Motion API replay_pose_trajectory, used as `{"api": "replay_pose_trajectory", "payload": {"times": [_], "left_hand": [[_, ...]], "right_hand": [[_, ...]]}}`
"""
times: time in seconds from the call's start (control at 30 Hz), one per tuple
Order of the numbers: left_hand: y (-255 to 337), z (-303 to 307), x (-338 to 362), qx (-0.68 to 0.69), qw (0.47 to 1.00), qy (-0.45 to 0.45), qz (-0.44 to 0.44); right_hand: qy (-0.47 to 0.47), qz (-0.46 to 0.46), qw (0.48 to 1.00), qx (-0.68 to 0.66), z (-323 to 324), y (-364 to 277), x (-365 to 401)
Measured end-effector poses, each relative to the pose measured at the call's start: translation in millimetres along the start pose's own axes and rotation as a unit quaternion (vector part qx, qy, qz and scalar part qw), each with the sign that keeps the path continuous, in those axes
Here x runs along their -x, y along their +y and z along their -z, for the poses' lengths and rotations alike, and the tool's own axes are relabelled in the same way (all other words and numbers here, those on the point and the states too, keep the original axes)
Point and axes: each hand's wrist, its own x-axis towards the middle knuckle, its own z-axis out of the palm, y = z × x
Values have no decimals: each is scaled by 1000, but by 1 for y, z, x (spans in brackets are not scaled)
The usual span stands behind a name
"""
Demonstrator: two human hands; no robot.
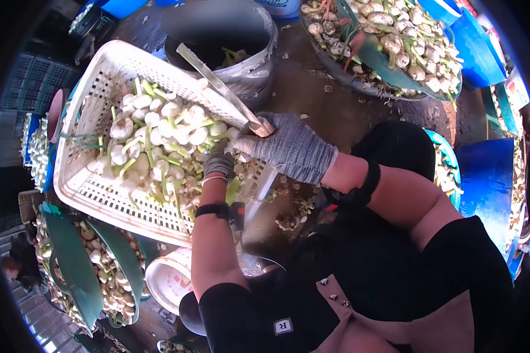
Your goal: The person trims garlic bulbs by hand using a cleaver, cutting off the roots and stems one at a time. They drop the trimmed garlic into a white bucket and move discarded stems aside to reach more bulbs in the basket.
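Note:
A grey knit glove covers my right hand, whose fingers are wrapped round the wooden handle of a long-bladed knife. The blade points up and left, over the rim of a white plastic basket. Also gloved, my left hand is at the basket's right side, just below the right hand, with its fingers bent down among the garlic. What those fingers hold, if anything, is hidden. White garlic bulbs with green stems lie heaped in the basket.
Behind the basket stands a dark bucket. A large tub of garlic is at the upper right, near blue containers. Green tubs with garlic stand at the lower left, beside a white basin.

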Motion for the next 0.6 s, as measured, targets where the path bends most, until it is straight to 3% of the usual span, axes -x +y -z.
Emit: {"api": "replay_pose_trajectory", "payload": {"times": [0.1, 0.13, 0.23, 0.3, 0.37, 0.4, 0.43, 0.47, 0.5, 0.53, 0.57, 0.6], "left_hand": [[8, -4, -7, -13, 1000, -23, -3], [12, -7, -10, -72, 997, -33, 15], [21, -2, -7, -104, 993, -55, 0], [28, 9, -4, -133, 989, -66, -11], [30, 17, 1, -162, 983, -78, -21], [12, 13, -6, -188, 973, -81, -104], [-4, 5, -8, -190, 973, -83, -101], [-3, 13, 5, 7, 992, -73, -106], [0, 25, 21, 203, 972, -56, -106], [7, 43, 40, 392, 914, -31, -102], [29, 77, 69, 359, 933, -17, -17], [24, 79, 82, 436, 898, 6, -58]], "right_hand": [[2, 3, 999, -52, 0, 15, -5], [4, -1, 999, -52, -1, 22, -6], [-8, 35, 983, -182, -5, 38, -8], [-6, 56, 990, -130, -7, 42, -11], [-4, 1, 987, -158, -11, 44, -12], [-6, -1, 987, -159, -11, 43, -11], [-13, 39, 994, -97, -11, 42, -9], [-19, 80, 996, -36, -11, 41, -7], [-23, 81, 996, -40, -15, 45, -7], [-17, 115, 993, -19, -21, 53, -9], [-13, 152, 988, 2, -26, 57, -10], [-19, 159, 987, 0, -29, 58, -10]]}}
